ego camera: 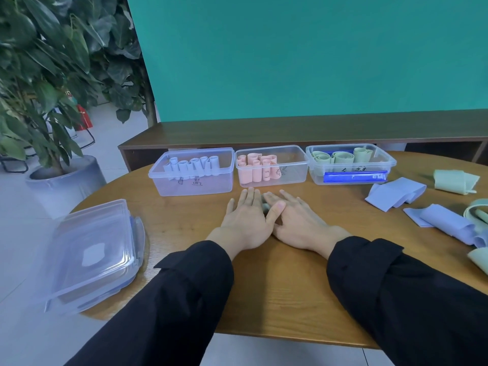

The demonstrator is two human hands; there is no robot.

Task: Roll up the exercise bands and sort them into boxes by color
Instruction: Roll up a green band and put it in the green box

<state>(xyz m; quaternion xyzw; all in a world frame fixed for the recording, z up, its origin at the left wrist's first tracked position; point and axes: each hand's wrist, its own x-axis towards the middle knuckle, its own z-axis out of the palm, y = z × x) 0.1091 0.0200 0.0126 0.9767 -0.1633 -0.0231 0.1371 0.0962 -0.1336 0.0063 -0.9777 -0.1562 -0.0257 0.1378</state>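
Both hands lay palm-down on the wooden table (264, 299), side by side and touching. The left hand (245, 220) had its fingers straight and pointing toward the boxes, and its thumb crossed over the base of the right hand's index finger. The right hand (295, 220) was also flat, fingers stretched and angled slightly leftward. Between and under the fingers a small pale strip of a band (265, 206) showed; most of it was covered, so its colour and how far it was rolled could not be told. Neither hand curled around anything; both pressed flat. Black sleeves (396, 291) covered both forearms, which reached in from the near edge and met toward the middle.

Just beyond the fingertips stood three clear boxes in a row. The left box (169, 187) held rolled pale blue bands (192, 166), the middle box (298, 170) held rolled pink bands (254, 167), and the right box (390, 165) held rolled green bands (340, 157) with a blue strip along its front.

To the right of the hands lay loose bands: a flat pale blue one (394, 194), another pale blue one (446, 224) partly folded, and green ones (455, 180) near the table's edge. At the left edge sat a stack of clear lids (92, 257). A potted plant (45, 75) stood on the floor beyond the table.
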